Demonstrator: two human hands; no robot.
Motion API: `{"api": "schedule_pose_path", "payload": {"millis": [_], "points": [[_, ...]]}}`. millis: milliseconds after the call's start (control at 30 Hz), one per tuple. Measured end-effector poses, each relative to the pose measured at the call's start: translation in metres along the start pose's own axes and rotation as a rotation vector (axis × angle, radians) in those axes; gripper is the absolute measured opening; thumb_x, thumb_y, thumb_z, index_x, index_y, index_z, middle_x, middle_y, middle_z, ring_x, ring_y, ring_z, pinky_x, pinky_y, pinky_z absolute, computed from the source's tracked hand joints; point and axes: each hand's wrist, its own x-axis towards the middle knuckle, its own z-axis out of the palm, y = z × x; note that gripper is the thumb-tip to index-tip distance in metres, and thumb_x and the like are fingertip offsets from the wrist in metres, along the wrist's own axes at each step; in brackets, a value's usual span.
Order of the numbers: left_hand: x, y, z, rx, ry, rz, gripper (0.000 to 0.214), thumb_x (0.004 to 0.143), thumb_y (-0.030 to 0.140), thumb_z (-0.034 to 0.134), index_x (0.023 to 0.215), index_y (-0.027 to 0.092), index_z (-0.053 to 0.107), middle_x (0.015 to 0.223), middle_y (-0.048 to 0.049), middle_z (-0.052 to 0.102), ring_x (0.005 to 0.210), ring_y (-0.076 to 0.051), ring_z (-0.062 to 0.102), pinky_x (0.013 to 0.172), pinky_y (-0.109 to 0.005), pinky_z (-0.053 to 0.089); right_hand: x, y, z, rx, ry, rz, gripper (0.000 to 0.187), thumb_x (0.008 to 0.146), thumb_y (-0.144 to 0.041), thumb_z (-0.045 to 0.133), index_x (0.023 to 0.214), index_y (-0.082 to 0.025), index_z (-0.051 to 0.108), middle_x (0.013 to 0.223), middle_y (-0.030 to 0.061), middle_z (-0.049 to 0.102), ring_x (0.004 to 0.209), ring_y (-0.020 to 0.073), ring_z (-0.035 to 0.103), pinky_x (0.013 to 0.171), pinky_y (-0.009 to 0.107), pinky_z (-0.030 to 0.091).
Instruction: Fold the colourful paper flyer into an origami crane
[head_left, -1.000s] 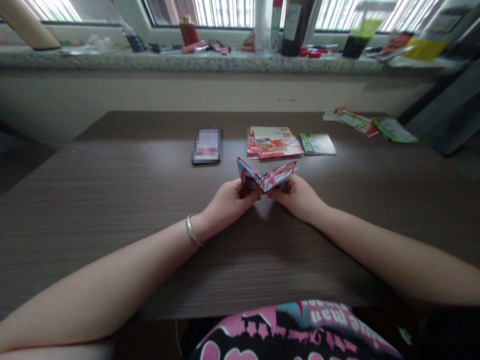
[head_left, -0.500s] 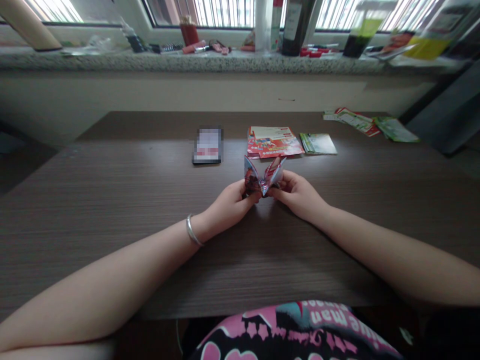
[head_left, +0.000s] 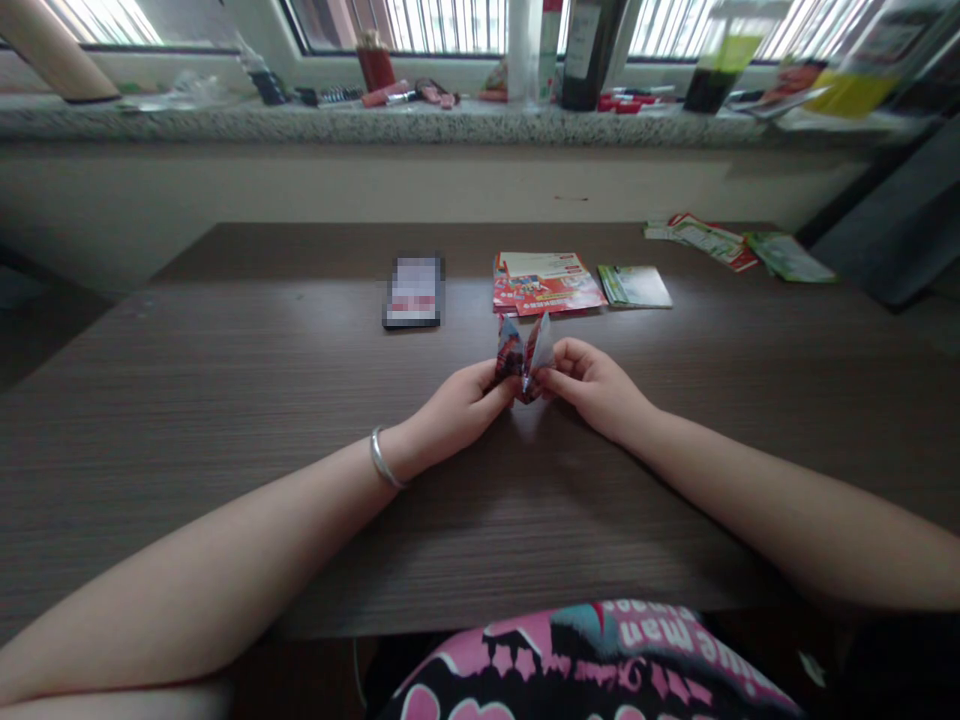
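Note:
A small folded piece of red and blue printed paper (head_left: 523,355) stands upright between my two hands, its two flaps pressed close together. My left hand (head_left: 457,410), with a silver bangle on its wrist, pinches the paper's left side. From the right, my right hand (head_left: 596,385) pinches the other side with its fingers curled. Both hands rest low over the dark wooden table (head_left: 225,400), near its middle.
A phone (head_left: 414,290) lies flat behind my left hand. Red printed sheets (head_left: 546,283) and a green sheet (head_left: 636,286) lie just beyond the folded paper, with more leaflets (head_left: 705,240) at the far right. Bottles and clutter line the stone windowsill (head_left: 420,120).
The paper's two flaps, spread wide a second ago, have been pushed together into a narrow upright shape. My hands have moved closer to each other.

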Motion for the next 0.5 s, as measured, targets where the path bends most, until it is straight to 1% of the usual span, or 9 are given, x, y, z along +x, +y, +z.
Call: {"api": "schedule_pose_path", "payload": {"millis": [100,200,333,400,500], "points": [[0.0003,-0.0005,0.0006,-0.124,0.076,-0.006,0.017,0.088,0.033,0.058,0.095,0.017,0.057,0.089,-0.0029,0.066,0.083,-0.016,0.061,0.078,-0.028,0.049,0.0006,0.0001,0.0002,0.039,-0.018,0.005,0.031,0.075,-0.043,0.074,0.079,-0.02,0.054,0.072,-0.0017,0.068,0.067,0.0128,0.066,0.065,0.027,0.052],[0.0013,0.0003,0.0005,-0.304,0.161,0.006,0.019,0.084,0.03,0.063,0.094,0.018,0.053,0.083,-0.0002,0.064,0.076,-0.014,0.061,0.072,-0.025,0.05,0.0006,0.0003,0.0017,0.057,-0.038,0.032,0.031,0.073,-0.041,0.077,0.077,-0.02,0.055,0.073,-0.002,0.068,0.069,0.0125,0.067,0.066,0.026,0.053],[0.0018,0.0024,0.0,-0.359,0.172,0.017,0.019,0.083,0.033,0.065,0.088,0.018,0.054,0.079,0.0011,0.063,0.072,-0.012,0.06,0.069,-0.023,0.05,-0.0007,-0.0005,0.0026,0.033,-0.049,0.049,0.031,0.075,-0.045,0.074,0.08,-0.019,0.058,0.077,0.0,0.071,0.072,0.0136,0.069,0.067,0.026,0.053],[0.0013,0.0031,0.0003,-0.363,0.166,0.01,0.019,0.083,0.032,0.065,0.088,0.018,0.055,0.08,0.0006,0.064,0.074,-0.012,0.061,0.071,-0.024,0.051,-0.0013,-0.0017,0.0025,0.04,-0.02,0.029,0.032,0.076,-0.048,0.072,0.081,-0.02,0.058,0.076,-0.0002,0.071,0.069,0.0137,0.069,0.065,0.026,0.054],[0.0,0.0039,0.0013,-0.352,0.145,0.005,0.016,0.084,0.029,0.065,0.089,0.018,0.055,0.082,-0.0001,0.065,0.076,-0.012,0.063,0.072,-0.024,0.052,-0.0017,-0.0047,0.0024,0.055,0.056,-0.036,0.032,0.075,-0.048,0.073,0.081,-0.021,0.056,0.075,-0.0013,0.07,0.065,0.014,0.068,0.065,0.03,0.056]]}}
